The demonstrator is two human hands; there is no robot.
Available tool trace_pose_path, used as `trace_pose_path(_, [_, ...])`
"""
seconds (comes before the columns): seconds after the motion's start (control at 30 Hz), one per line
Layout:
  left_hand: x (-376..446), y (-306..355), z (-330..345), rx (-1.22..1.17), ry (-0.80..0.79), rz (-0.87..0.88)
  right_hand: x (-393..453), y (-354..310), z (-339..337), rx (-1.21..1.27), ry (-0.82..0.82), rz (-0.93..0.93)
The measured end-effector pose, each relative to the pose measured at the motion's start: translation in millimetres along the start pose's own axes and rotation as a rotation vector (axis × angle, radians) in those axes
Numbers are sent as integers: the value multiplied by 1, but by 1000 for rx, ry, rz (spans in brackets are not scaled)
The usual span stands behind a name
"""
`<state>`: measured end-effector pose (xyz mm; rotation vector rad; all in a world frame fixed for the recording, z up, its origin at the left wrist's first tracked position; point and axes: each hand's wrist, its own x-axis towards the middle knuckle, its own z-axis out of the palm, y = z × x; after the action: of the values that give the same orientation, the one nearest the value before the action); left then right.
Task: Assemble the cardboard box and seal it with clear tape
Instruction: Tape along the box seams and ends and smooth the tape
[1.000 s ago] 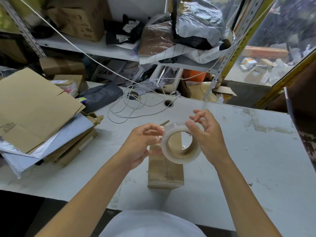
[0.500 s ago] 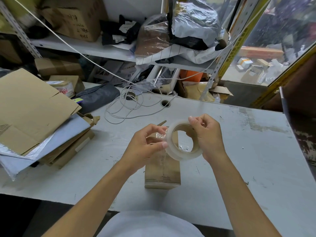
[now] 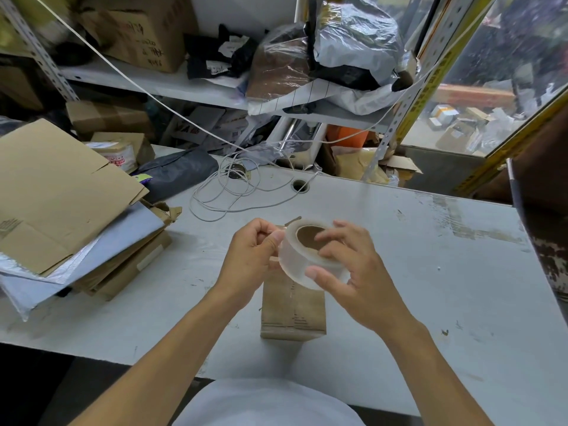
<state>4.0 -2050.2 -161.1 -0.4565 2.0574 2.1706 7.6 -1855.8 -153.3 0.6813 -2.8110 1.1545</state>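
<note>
Tape roll [image 3: 310, 256], clear, brown core, held in the air above the worktop [image 3: 430, 272] near its middle, over the far end of the cardboard box [image 3: 292, 312]. Right hand [image 3: 353, 272] grasps roll: thumb on outer face, fingers across the core opening. Left hand [image 3: 249, 259] curled, thumb and forefinger pinching at the roll's left rim. Box lies flat, long axis toward the near edge. Flattened cardboard stack [image 3: 61, 192] at left edge; white cable [image 3: 233, 192] coiled near far edge.

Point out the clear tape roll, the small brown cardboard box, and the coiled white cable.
Clear tape roll [image 3: 299, 262], head view, outer band.
Small brown cardboard box [image 3: 292, 312], head view, top face.
Coiled white cable [image 3: 233, 192], head view, loops.
</note>
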Motion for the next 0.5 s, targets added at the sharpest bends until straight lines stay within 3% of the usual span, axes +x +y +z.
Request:
trace_pose_path(0.2, [9,7,2,221,109,47,15,-3,-4,24,69,21])
trace_pose_path(0.37, [21,29,-10,-87,67,10,44,15,-34,-181,74,25])
trace_pose_path(0.5, [33,41,-27,-119,68,-18,57,43,-50,-341,69,150])
